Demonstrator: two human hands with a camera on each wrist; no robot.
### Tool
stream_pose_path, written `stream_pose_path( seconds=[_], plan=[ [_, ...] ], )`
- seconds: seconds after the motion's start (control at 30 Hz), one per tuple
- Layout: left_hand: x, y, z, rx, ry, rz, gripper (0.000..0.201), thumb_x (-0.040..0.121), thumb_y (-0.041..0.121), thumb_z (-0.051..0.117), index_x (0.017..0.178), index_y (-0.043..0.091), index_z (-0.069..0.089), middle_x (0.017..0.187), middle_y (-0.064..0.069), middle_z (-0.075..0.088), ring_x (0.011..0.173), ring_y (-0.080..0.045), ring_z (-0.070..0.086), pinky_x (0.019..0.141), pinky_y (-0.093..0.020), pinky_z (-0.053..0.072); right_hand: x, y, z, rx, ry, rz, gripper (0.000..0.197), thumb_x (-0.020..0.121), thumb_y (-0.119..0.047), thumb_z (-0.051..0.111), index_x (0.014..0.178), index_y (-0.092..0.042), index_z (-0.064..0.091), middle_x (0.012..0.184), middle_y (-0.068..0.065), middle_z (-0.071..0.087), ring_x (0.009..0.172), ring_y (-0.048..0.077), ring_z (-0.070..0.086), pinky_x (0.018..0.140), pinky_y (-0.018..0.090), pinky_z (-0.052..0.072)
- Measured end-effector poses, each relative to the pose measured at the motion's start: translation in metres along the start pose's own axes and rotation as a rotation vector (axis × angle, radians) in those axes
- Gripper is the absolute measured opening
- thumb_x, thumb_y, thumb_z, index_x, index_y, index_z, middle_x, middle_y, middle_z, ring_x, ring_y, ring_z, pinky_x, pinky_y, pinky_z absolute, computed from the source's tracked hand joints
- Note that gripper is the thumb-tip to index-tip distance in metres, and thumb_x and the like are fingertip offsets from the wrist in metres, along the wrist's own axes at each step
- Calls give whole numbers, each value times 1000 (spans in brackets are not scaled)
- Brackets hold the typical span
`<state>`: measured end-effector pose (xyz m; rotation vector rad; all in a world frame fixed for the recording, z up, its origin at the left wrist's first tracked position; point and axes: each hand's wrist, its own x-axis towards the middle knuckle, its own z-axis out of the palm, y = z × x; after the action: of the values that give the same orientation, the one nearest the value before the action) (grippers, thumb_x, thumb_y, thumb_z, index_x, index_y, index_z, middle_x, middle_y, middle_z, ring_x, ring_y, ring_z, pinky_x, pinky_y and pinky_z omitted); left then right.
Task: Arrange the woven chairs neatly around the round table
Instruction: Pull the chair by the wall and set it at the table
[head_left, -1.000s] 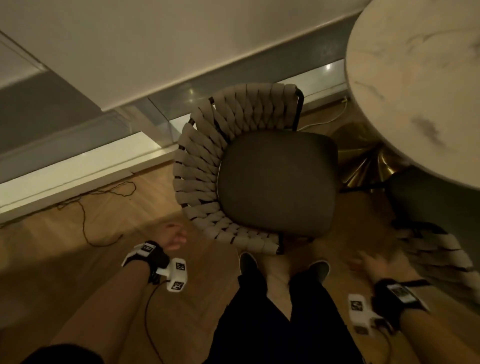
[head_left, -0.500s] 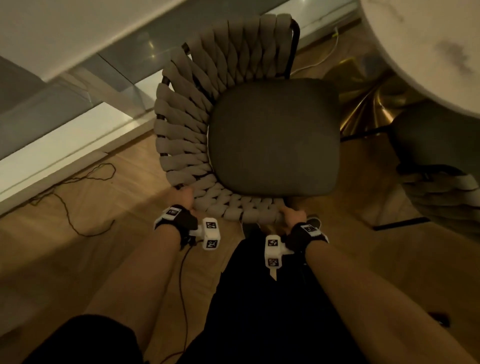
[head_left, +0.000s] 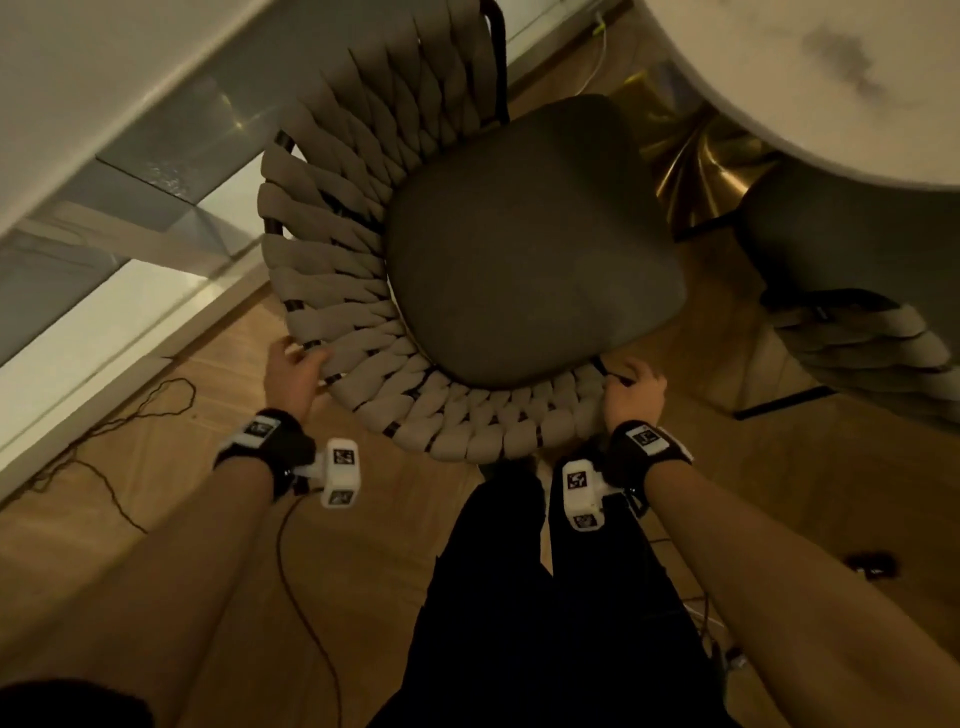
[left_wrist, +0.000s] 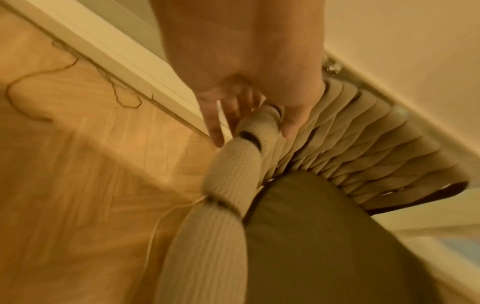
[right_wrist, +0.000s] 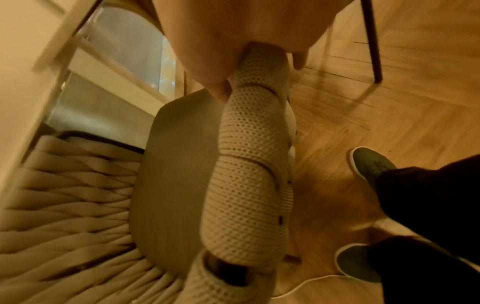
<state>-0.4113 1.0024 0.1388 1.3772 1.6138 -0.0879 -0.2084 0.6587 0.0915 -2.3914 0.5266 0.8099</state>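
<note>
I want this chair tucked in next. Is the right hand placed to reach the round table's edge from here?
Probably not yet: the right hand grips the woven chair, whose seat cushion lies between it and the round table.

Woven chair (head_left: 467, 291) left of round table (head_left: 810, 78) — second chair (head_left: 857, 291) tucked beneath.

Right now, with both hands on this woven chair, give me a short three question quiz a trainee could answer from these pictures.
1. True or false: the left hand and the right hand both grip the woven chair by its padded rim.
2. Which lies nearer the right hand? A) the wall B) the round table C) the loose cable on the floor
3. Fill in: a second woven chair sits partly tucked under the ____.

Key: 1 true; 2 B; 3 round table.
</note>
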Motion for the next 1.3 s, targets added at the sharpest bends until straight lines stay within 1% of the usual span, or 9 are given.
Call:
stream_pose_path(
  seconds=[0.1, 0.23, 0.37, 0.6, 0.87, 1.03, 1.1, 1.17, 1.3],
  plan=[
    [42, 33, 10, 217, 81, 113, 65, 74, 36, 69, 131, 13, 50, 131, -12, 60, 117, -31, 59, 99, -44, 49, 3, 10, 8, -43, 55, -95, 34, 93, -17, 52, 126, -14, 61, 140, 15, 48, 125, 34, 47, 105, 41, 41],
    [67, 59, 29, 222, 273, 119, 60, 80, 28, 64, 133, 5, 48, 134, -18, 57, 122, -34, 55, 105, -41, 43, 6, 4, 15, 60, 173, -35, 25, 89, -15, 53, 104, -18, 72, 117, 8, 68, 108, 30, 61, 91, 41, 51],
    [69, 61, 33, 264, 384, 116, 73, 75, 41, 64, 139, 11, 44, 138, -16, 56, 124, -34, 54, 107, -43, 42, 5, -4, 19, 44, 202, 13, 22, 87, -16, 57, 101, -23, 73, 105, 8, 72, 98, 28, 63, 81, 39, 53],
    [67, 67, 34, 284, 374, 107, 62, 81, 40, 65, 132, 8, 50, 130, -20, 60, 118, -37, 57, 103, -43, 44, 6, -8, 17, 17, 169, 121, 20, 86, -19, 60, 99, -27, 74, 102, 8, 71, 96, 29, 64, 80, 35, 52],
    [65, 70, 30, 309, 293, 30, 68, 77, 45, 60, 137, 14, 51, 136, -14, 57, 122, -37, 54, 106, -48, 40, 3, -11, 12, 89, 172, 52, 28, 84, -24, 58, 107, -34, 71, 107, 0, 71, 99, 23, 64, 83, 36, 54],
    [68, 66, 34, 203, 277, 101, 61, 76, 37, 67, 131, 12, 57, 133, -14, 60, 120, -33, 57, 105, -42, 43, 13, -18, 1, 70, 153, -8, 25, 84, -24, 59, 104, -33, 71, 106, 0, 72, 101, 25, 63, 85, 41, 54],
    [67, 67, 38, 219, 285, 116, 63, 78, 36, 68, 134, 10, 55, 135, -15, 59, 122, -34, 56, 105, -41, 42, 21, -25, -8, 70, 140, -20, 21, 87, -24, 59, 101, -30, 73, 103, 0, 72, 97, 24, 65, 80, 35, 54],
    [66, 71, 40, 296, 297, 142, 63, 80, 37, 66, 134, 6, 54, 136, -19, 57, 123, -38, 54, 105, -44, 42, 29, -34, -16, 73, 134, -33, 17, 89, -24, 59, 97, -28, 74, 101, 0, 73, 92, 22, 66, 74, 30, 53],
    [72, 77, 44, 373, 304, 166, 69, 77, 46, 64, 131, 4, 56, 133, -24, 58, 120, -44, 55, 102, -51, 44, 45, -46, -24, 76, 124, -56, 16, 90, -26, 58, 93, -27, 73, 98, -1, 72, 89, 21, 66, 75, 34, 56]
  ],
)
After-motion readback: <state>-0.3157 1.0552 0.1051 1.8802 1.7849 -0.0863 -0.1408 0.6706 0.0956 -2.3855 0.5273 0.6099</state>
